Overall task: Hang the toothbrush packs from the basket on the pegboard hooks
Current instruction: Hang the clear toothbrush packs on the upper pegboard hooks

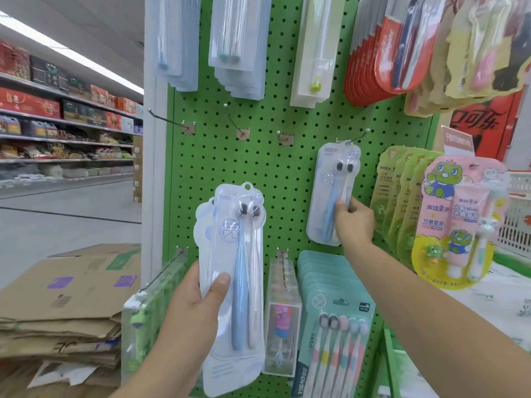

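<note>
My left hand (189, 308) grips a small stack of clear toothbrush packs (235, 282), each with a blue and a white brush, held upright in front of the green pegboard (264, 168). My right hand (352, 222) pinches another such pack (333, 193) near its middle. That pack's top hole sits on a metal hook (359, 136) in the pegboard's middle row. Three bare hooks (230, 119) stick out to the left in the same row. No basket for the packs is identifiable.
Other toothbrush packs hang above, below and to the right, including a pink children's set (459, 222) and a teal multi-pack (336, 326). Flattened cardboard boxes (66, 300) are stacked at lower left. A shop aisle with shelves (63, 119) runs off to the left.
</note>
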